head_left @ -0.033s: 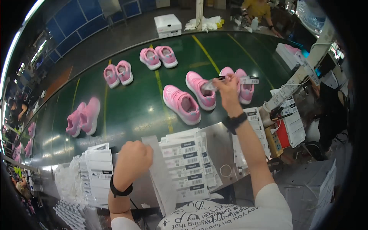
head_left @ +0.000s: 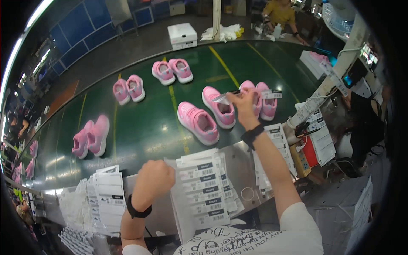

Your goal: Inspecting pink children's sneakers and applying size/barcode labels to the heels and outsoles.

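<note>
My right hand (head_left: 242, 106) pinches a small clear, dark-ended piece (head_left: 221, 98), perhaps a plastic packet, above the opening of a pink shoe (head_left: 218, 109). Its mate (head_left: 197, 123) lies just left of it. Beyond my right hand stands another pink pair (head_left: 268, 108), with a black-and-white label (head_left: 272, 94) across one shoe. My left hand (head_left: 155, 178) is a closed fist at the near edge, against a thin white sheet (head_left: 180, 199); what its fingers hold is hidden. Beside that sheet lies a fanned stack of printed labels (head_left: 208, 187).
Further pink pairs stand on the green conveyor belt (head_left: 140, 127). More label stacks (head_left: 108, 195) (head_left: 274, 155) lie at the near edge. A white shoebox (head_left: 182, 36) sits beyond the belt. Pens, a power strip (head_left: 301, 160) and a pole are at right. A person in yellow (head_left: 280, 15) is at far right.
The view has shifted slightly, so the shoes appear lower. My right hand has come a little left with the clear piece. The white sheet beside my left fist shows wider over the labels.
</note>
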Tool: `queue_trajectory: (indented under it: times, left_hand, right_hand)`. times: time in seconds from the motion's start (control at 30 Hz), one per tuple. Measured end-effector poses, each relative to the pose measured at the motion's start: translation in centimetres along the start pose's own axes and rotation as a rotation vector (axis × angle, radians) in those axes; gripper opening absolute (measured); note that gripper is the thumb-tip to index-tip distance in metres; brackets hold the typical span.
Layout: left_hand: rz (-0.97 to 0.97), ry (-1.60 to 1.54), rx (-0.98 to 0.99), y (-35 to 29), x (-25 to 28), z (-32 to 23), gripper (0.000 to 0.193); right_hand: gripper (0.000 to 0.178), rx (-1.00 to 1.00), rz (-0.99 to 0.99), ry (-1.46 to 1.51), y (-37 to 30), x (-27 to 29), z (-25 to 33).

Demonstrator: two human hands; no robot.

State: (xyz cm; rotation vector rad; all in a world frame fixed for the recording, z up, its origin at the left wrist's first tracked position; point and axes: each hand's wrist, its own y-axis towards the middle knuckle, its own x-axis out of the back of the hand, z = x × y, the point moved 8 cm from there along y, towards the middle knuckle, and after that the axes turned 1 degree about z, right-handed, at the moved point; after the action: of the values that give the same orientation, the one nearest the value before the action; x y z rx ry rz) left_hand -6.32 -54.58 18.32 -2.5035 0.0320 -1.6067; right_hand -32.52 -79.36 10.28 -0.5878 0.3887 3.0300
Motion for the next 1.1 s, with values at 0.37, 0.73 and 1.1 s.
queue_trajectory:
  times: [0.37, 0.73, 1.1]
  left_hand:
    - [0.191, -0.023, -0.303, 1.9, -11.2, -6.3, 0.053]
    - [-0.918, -1.095, -1.343, -19.3, 13.3, -8.8, 0.017]
    - [-1.020, -0.969, -1.382, -23.4, 13.8, -10.7, 0.024]
  right_hand:
    - [0.071, 0.333, -0.103, -0.930, -3.1, -0.1, 1.2]
    - [0.044, 0.566, 0.698, -1.279, -9.3, -5.4, -2.8]
    - [0.033, 0.473, 0.443, -1.385, -6.4, -0.7, -3.2]
